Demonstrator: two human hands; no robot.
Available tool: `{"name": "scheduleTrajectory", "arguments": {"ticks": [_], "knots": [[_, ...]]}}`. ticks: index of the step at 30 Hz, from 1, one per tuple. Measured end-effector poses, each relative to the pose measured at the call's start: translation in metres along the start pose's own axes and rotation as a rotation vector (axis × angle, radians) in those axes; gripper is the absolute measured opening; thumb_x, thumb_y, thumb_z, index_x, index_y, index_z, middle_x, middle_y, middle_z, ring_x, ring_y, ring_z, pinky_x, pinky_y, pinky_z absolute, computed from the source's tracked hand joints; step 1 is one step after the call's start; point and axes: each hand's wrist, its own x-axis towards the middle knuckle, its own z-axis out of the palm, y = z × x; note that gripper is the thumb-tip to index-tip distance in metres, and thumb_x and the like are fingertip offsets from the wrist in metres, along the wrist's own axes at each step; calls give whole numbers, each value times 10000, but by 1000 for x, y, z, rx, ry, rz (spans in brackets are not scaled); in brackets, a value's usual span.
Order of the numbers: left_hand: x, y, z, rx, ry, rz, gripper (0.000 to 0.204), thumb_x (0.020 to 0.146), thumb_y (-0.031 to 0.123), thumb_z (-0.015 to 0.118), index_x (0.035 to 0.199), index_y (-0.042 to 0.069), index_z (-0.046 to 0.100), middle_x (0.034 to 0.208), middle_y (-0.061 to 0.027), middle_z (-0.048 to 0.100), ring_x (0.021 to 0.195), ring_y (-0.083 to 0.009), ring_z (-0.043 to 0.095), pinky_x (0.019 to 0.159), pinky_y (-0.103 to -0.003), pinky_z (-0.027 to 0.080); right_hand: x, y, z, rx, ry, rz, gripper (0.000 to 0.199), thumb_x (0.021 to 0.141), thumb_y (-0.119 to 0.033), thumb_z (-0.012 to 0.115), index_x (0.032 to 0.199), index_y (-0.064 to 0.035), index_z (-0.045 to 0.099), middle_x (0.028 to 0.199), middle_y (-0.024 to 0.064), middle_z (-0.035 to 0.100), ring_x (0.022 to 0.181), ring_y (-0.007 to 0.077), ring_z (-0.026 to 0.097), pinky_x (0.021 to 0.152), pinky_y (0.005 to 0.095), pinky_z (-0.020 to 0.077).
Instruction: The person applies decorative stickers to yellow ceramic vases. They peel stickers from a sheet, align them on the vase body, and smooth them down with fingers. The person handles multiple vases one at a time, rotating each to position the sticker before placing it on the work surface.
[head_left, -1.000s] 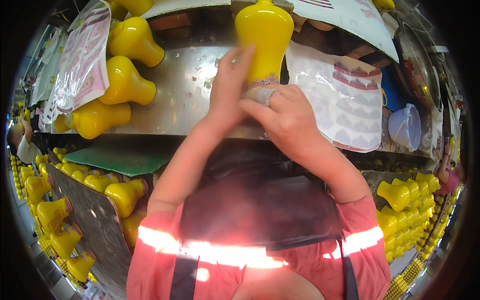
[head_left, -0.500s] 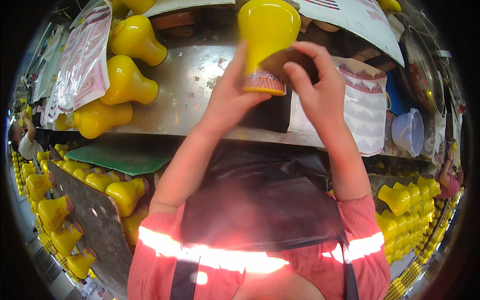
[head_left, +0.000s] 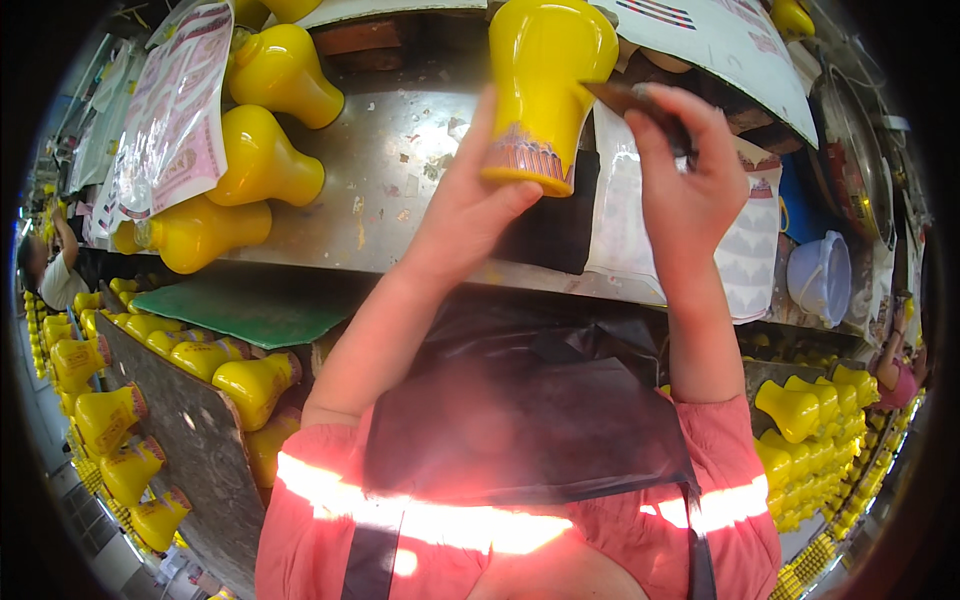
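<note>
My left hand (head_left: 468, 215) grips a yellow vase-shaped plastic bottle (head_left: 545, 75) by its lower part, where a patterned pink label band runs around it. The bottle is lifted off the metal bench (head_left: 390, 190). My right hand (head_left: 683, 185) is raised beside the bottle on its right and pinches a thin dark strip (head_left: 625, 97) that reaches toward the bottle's side.
Three yellow bottles (head_left: 262, 160) lie on the bench at left, next to printed label sheets (head_left: 170, 115). More label sheets (head_left: 760, 240) lie at right, with a blue bowl (head_left: 820, 275). Several yellow bottles fill racks at lower left (head_left: 110, 410) and lower right (head_left: 800, 430). A green mat (head_left: 240, 305) lies below the bench.
The bottle has been lifted from the bench and raised higher. My right hand left the bottle's base and moved up to its right side with the dark strip.
</note>
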Motion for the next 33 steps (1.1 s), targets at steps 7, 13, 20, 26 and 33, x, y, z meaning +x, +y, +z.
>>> {"name": "scheduleTrajectory", "arguments": {"ticks": [7, 13, 20, 26, 33], "knots": [[-2, -4, -3, 72, -8, -4, 964, 937, 38, 720, 1670, 111, 98, 1561, -93, 441, 1356, -191, 491, 1119, -320, 416, -41, -19, -19, 140, -186, -23, 247, 814, 79, 804, 1038, 4, 730, 1005, 94, 750, 821, 123, 694, 710, 256, 555], [4, -14, -8, 646, 80, 130, 949, 826, 61, 784, 1612, 22, 253, 1519, -222, 480, 1379, -310, 515, 1122, -379, 426, -36, -17, -18, -39, -338, -451, 288, 780, 63, 808, 1034, -60, 750, 943, 107, 762, 860, 255, 746, 751, 323, 584], [6, -29, -10, 1194, 166, 469, 843, 748, 26, 824, 1517, 85, 483, 1478, -215, 516, 1283, -373, 584, 1053, -406, 493, -49, -15, -5, -145, -360, -439, 318, 740, -8, 722, 1023, -152, 740, 714, 39, 569, 632, 257, 565, 591, 379, 463], [12, -39, -11, 1285, 222, 527, 888, 632, 64, 869, 1452, 124, 533, 1421, -204, 527, 1165, -412, 627, 909, -461, 564, -59, -15, 4, -205, -354, -362, 312, 756, -18, 761, 1042, -141, 739, 771, 66, 631, 666, 279, 600, 606, 380, 476], [12, -32, -16, 1156, 158, 414, 992, 687, 105, 906, 1555, 128, 425, 1516, -171, 457, 1307, -335, 553, 1027, -395, 533, -41, -6, -3, -132, -287, 0, 257, 872, -50, 752, 1125, -40, 707, 957, 142, 731, 847, 316, 721, 744, 350, 571]]}}
